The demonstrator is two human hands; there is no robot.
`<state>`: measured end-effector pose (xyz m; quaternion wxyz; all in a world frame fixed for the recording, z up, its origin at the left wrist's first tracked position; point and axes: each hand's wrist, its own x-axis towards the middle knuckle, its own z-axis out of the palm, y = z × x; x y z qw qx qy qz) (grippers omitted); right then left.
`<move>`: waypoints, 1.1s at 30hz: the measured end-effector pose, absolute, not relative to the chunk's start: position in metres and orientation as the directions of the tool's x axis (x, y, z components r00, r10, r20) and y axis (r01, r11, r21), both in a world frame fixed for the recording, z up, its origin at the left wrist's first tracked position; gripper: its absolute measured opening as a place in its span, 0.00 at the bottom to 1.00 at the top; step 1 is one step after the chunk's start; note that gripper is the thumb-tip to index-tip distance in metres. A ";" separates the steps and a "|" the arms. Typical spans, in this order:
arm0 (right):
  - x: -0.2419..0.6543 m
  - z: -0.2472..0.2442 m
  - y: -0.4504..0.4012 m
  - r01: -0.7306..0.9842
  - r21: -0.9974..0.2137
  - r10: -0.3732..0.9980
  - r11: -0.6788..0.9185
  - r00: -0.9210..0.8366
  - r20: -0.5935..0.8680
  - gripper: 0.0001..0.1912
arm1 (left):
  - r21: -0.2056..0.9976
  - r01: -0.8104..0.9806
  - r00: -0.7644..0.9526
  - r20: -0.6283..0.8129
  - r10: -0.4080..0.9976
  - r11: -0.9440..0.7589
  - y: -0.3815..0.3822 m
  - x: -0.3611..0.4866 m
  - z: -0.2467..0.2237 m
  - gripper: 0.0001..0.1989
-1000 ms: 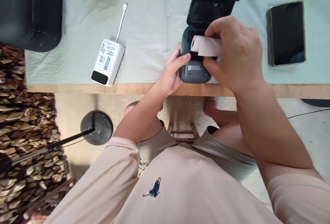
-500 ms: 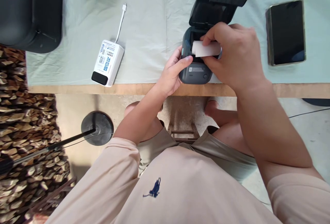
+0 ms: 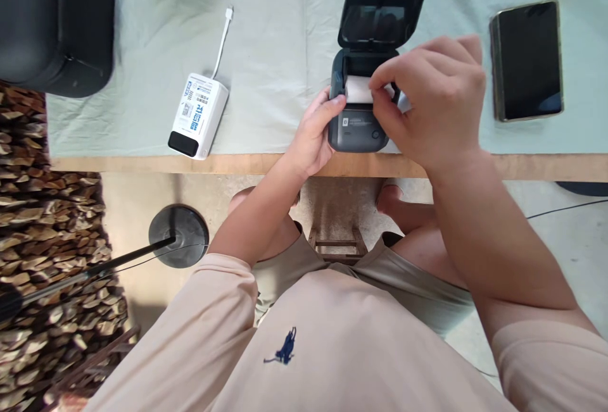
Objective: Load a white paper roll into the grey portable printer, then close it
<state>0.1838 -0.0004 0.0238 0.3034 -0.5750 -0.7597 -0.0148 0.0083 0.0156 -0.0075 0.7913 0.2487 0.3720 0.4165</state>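
Note:
A dark grey label printer [image 3: 357, 130] stands near the table's front edge with its lid [image 3: 380, 23] swung up and back. My left hand [image 3: 316, 130] is wrapped around the printer's left side, thumb on the rim. A white paper roll [image 3: 358, 90] lies crosswise in the printer's open bay. Over the bay's right end, my right hand [image 3: 434, 99] has thumb and forefinger pinched together at the paper. Its other fingers are curled, and they hide the roll's right end in part.
On the cloth-covered table [image 3: 266, 51] lie a white power bank [image 3: 199, 114] with a short cable at left and a dark folding phone [image 3: 529, 61] at right. A black case [image 3: 57, 26] fills the back left corner. Below stand a round stand base [image 3: 178, 235] and stacked firewood [image 3: 52, 228].
The paper roll has gone down into the printer's bay. My right hand has shifted to a pinch at the paper's right part. The printer and lid have turned slightly leftward.

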 end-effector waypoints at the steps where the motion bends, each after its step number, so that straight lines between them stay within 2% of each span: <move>1: 0.183 0.023 -0.002 0.870 -0.326 0.853 0.371 -0.181 0.489 0.09 | 0.682 -0.491 0.376 -0.395 0.839 0.541 0.016 0.008 -0.005 0.07; 4: 0.180 0.018 -0.008 0.832 -0.331 0.846 0.446 -0.271 0.459 0.12 | 0.649 -0.536 0.392 -0.376 0.840 0.540 0.015 0.009 -0.001 0.12; 8: 0.182 0.016 -0.012 0.809 -0.344 0.857 0.476 -0.339 0.388 0.13 | 0.708 -0.474 0.312 -0.421 0.852 0.523 0.013 0.009 0.000 0.05; 10: 0.186 0.018 -0.012 0.808 -0.347 0.845 0.477 -0.311 0.436 0.10 | 0.724 -0.447 0.294 -0.436 0.851 0.525 0.012 0.009 -0.002 0.08; 14: 0.201 0.022 -0.001 0.759 -0.369 0.724 0.536 -0.189 0.664 0.06 | 0.772 -0.405 0.326 -0.380 0.866 0.491 0.013 0.007 -0.010 0.17; 16: 0.209 0.020 0.011 0.746 -0.409 0.678 0.525 -0.076 0.731 0.12 | 0.812 -0.363 0.357 -0.332 0.873 0.457 0.013 0.006 -0.015 0.22; 19: 0.219 0.017 0.027 0.711 -0.490 0.639 0.504 0.075 0.766 0.32 | 0.848 -0.309 0.415 -0.287 0.863 0.431 0.015 0.004 -0.021 0.32; 20: 0.221 0.016 0.030 0.690 -0.510 0.642 0.513 0.087 0.762 0.37 | 0.851 -0.294 0.431 -0.288 0.855 0.435 0.015 0.003 -0.021 0.35; 22: 0.223 0.019 0.030 0.643 -0.548 0.678 0.536 0.059 0.732 0.40 | 0.847 -0.275 0.441 -0.308 0.843 0.454 0.015 0.002 -0.022 0.39; 23: 0.223 0.022 0.028 0.617 -0.561 0.692 0.552 0.036 0.721 0.39 | 0.842 -0.275 0.437 -0.321 0.840 0.464 0.015 0.002 -0.022 0.40; 25: 0.222 0.028 0.021 0.607 -0.556 0.707 0.568 -0.014 0.707 0.29 | 0.834 -0.287 0.422 -0.332 0.844 0.471 0.016 0.002 -0.021 0.38; 28: 0.219 0.032 0.012 0.671 -0.491 0.746 0.556 -0.142 0.650 0.16 | 0.833 -0.322 0.407 -0.307 0.860 0.450 0.017 0.002 -0.021 0.32; 30: 0.217 0.030 0.009 0.704 -0.453 0.787 0.546 -0.247 0.566 0.11 | 0.833 -0.340 0.401 -0.290 0.869 0.436 0.017 0.001 -0.021 0.29; 33: 0.215 0.023 0.008 0.729 -0.429 0.815 0.533 -0.308 0.490 0.06 | 0.834 -0.335 0.396 -0.297 0.869 0.438 0.018 0.000 -0.022 0.31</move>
